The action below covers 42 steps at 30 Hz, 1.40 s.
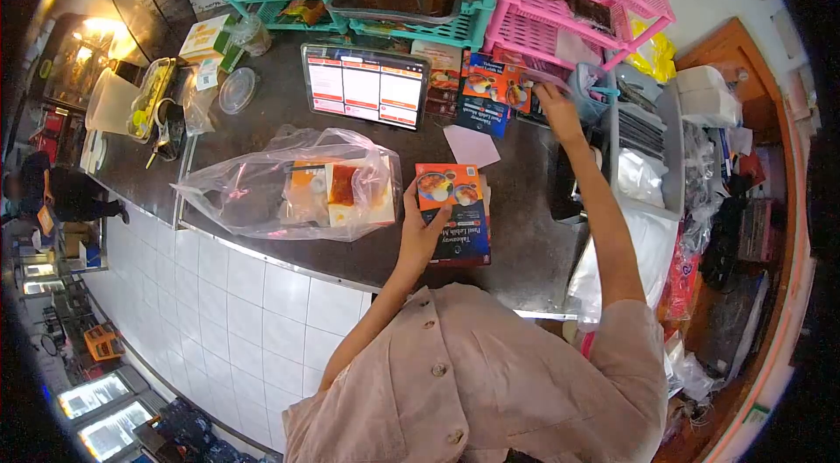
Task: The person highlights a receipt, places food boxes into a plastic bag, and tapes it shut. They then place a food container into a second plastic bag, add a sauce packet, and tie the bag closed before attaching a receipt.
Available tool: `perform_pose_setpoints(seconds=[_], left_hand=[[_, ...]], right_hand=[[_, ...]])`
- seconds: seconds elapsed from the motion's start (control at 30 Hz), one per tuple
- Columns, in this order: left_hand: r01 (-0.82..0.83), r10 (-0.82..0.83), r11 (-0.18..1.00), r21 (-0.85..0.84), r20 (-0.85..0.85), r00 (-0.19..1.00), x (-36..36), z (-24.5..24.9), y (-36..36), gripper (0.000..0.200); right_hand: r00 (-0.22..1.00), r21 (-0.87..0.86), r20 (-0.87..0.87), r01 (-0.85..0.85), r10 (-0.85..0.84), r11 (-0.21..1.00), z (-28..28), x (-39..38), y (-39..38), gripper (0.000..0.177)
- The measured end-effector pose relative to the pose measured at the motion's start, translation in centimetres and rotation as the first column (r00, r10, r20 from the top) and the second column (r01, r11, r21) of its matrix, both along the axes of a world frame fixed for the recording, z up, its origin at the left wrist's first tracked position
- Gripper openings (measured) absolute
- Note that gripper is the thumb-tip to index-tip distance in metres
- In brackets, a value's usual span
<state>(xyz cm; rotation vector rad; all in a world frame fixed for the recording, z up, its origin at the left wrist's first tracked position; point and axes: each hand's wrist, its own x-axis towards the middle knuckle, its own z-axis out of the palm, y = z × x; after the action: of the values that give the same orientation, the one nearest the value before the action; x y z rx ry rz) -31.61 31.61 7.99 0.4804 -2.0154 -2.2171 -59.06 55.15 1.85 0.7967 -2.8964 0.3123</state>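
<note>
My left hand is closed on the edge of a stack of orange-and-blue takeaway leaflets, thumb on top, near the table's front edge. Extended to the back right, my right hand has bent fingers beside another pile of the leaflets and a blue-grey container. What its fingertips grip is too small to make out. Left of my left hand lies a clear plastic bag around a white-and-orange box, with a reddish-brown packet on it. A pale pink paper rests between the leaflets.
A tablet stands behind the bag. Green racks and pink racks line the back. A grey bin with black packets sits on the right. At far left, a person is on the tiled floor.
</note>
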Motion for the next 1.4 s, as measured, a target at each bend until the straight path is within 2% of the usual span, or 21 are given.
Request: perform_pose_setpoints(seconds=[0.07, 0.1, 0.17, 0.27, 0.37, 0.47, 0.5, 0.6, 0.7, 0.73, 0.83, 0.93, 1.0, 1.03, 1.1, 1.17, 1.2, 1.3, 1.37, 1.4], left_hand=[[-0.012, 0.012, 1.000, -0.010, 0.016, 1.000, 0.2, 0.2, 0.0, 0.060], [-0.019, 0.019, 1.000, -0.013, 0.024, 1.000, 0.3, 0.3, 0.1, 0.060], [-0.025, 0.025, 1.000, 0.001, 0.042, 0.999, 0.6, -0.2, 0.2, 0.059], [-0.049, 0.046, 0.998, 0.043, 0.055, 0.997, 1.3, -0.5, 0.2, 0.060], [-0.049, 0.040, 0.994, 0.097, 0.087, 0.995, 1.6, 0.3, 0.4, 0.060], [-0.044, 0.035, 0.995, 0.085, 0.104, 0.994, 1.7, -0.2, 0.4, 0.059], [-0.043, 0.036, 0.997, 0.071, 0.107, 0.994, 1.7, -0.5, 0.4, 0.059], [-0.041, 0.043, 0.999, -0.026, 0.055, 0.998, 1.5, -1.0, 0.3, 0.062], [-0.119, 0.116, 0.992, -0.031, -0.091, 0.989, 1.0, 0.5, 0.8, 0.067], [-0.111, 0.106, 0.993, -0.045, -0.093, 0.990, 1.0, 0.0, 0.7, 0.069], [-0.095, 0.087, 0.993, -0.074, -0.107, 0.990, 0.9, -0.8, 0.1, 0.071], [-0.089, 0.082, 0.995, -0.055, -0.122, 0.989, 1.0, -0.2, -0.2, 0.069], [-0.072, 0.071, 0.997, -0.011, -0.107, 0.992, 0.9, -0.5, -0.5, 0.069], [-0.075, 0.066, 0.995, -0.073, -0.113, 0.991, 1.0, -0.4, -0.5, 0.068], [-0.076, 0.054, 0.978, -0.196, -0.118, 0.992, 1.0, 1.0, -0.5, 0.065], [-0.086, 0.067, 0.987, -0.135, -0.140, 0.988, 1.2, 0.3, -0.5, 0.063], [-0.089, 0.072, 0.991, -0.104, -0.154, 0.985, 1.1, 0.2, -0.5, 0.062], [-0.111, 0.066, 0.967, -0.231, -0.197, 0.978, 0.9, 0.5, -0.4, 0.061], [-0.110, 0.075, 0.975, -0.194, -0.180, 0.981, 0.8, 0.5, -0.1, 0.062], [-0.112, 0.082, 0.978, -0.176, -0.169, 0.982, 0.8, 0.4, -0.1, 0.062]], right_hand=[[0.962, -0.255, 0.269, 0.017, 0.054, 0.967, 0.3, 0.2, -0.7, 0.029], [0.985, -0.165, 0.105, -0.117, 0.135, 0.979, -0.6, 0.2, -0.4, 0.031], [0.921, 0.071, -0.195, -0.330, 0.338, 0.941, -2.0, 0.9, -0.5, 0.034], [0.923, 0.114, -0.245, -0.277, 0.297, 0.954, -2.6, 0.9, -0.4, 0.039], [0.933, 0.062, -0.249, -0.252, 0.260, 0.966, -2.7, -0.3, -0.5, 0.048], [0.986, 0.014, -0.148, -0.076, 0.077, 0.997, -0.8, -0.9, -0.6, 0.044], [0.980, -0.016, -0.193, 0.043, -0.045, 0.999, -0.5, -1.3, -0.9, 0.036], [0.980, -0.150, -0.199, -0.047, 0.016, 0.988, 1.6, -2.9, -0.8, 0.037], [1.000, -0.137, -0.024, -0.014, 0.011, 0.990, 2.5, -4.5, -0.6, 0.030], [0.999, -0.134, 0.036, -0.008, 0.013, 0.991, 2.5, -4.7, -0.6, 0.027], [0.986, 0.168, -0.072, -0.138, 0.152, 0.976, 4.0, -4.1, -0.9, 0.038], [0.869, 0.209, -0.217, -0.403, 0.444, 0.891, 3.3, -3.9, -1.1, 0.048], [0.849, 0.213, -0.219, -0.439, 0.480, 0.873, 2.4, -3.5, -1.2, 0.045], [0.839, 0.213, -0.217, -0.458, 0.498, 0.863, 1.9, -3.3, -1.3, 0.043], [0.905, 0.288, -0.203, -0.309, 0.373, 0.906, 0.8, -3.4, -0.9, 0.038], [0.951, 0.323, -0.186, -0.180, 0.249, 0.929, 0.1, -2.5, -0.7, 0.032], [0.952, 0.362, -0.185, -0.163, 0.242, 0.918, 0.0, -1.6, -0.8, 0.030], [0.952, 0.501, -0.183, -0.125, 0.246, 0.856, -0.8, -0.4, -0.5, 0.027], [0.942, 0.613, -0.189, -0.106, 0.276, 0.783, -2.0, -0.8, -0.8, 0.028], [0.944, 0.545, -0.220, -0.089, 0.245, 0.833, -2.2, -0.9, -0.8, 0.026]])
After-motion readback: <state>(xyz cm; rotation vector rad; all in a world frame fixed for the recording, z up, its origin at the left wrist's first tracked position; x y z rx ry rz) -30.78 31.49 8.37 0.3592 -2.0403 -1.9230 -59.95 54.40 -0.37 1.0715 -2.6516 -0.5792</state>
